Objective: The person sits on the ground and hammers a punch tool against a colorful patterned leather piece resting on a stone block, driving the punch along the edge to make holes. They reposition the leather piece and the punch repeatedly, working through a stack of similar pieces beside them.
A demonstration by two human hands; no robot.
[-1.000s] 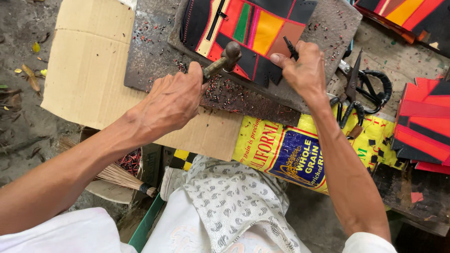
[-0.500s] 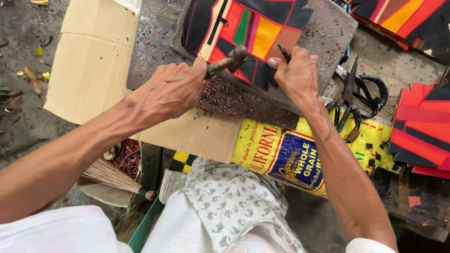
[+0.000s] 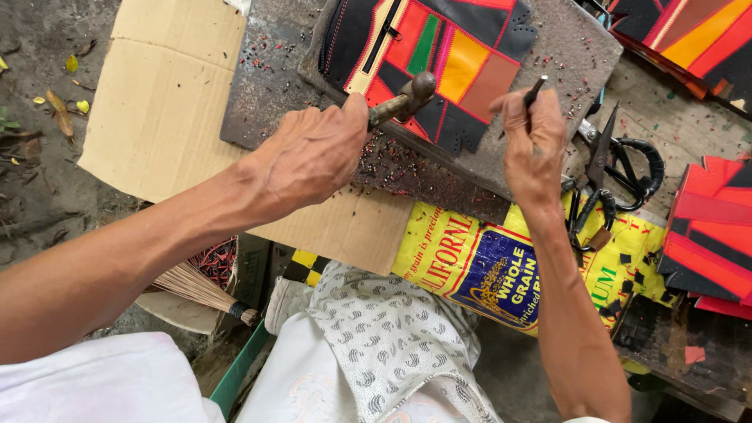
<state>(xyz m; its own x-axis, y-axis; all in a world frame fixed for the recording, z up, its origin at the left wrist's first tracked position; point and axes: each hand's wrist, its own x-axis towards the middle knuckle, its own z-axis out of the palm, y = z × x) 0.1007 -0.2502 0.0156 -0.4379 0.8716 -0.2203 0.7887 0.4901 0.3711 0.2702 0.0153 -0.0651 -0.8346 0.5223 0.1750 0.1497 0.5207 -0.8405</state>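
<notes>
A small hammer is gripped tightly in the left hand, its metal head held just above the patchwork leather piece. A thin dark punch is pinched upright in the right hand, off the piece's right edge. The piece is laid flat on a rough board strewn with punched bits. Black scissors are seen beside.

Bare cardboard at the left edge leaves open passage. Scissors and stacked patchwork pieces crowd the right edge of the stone slab.
</notes>
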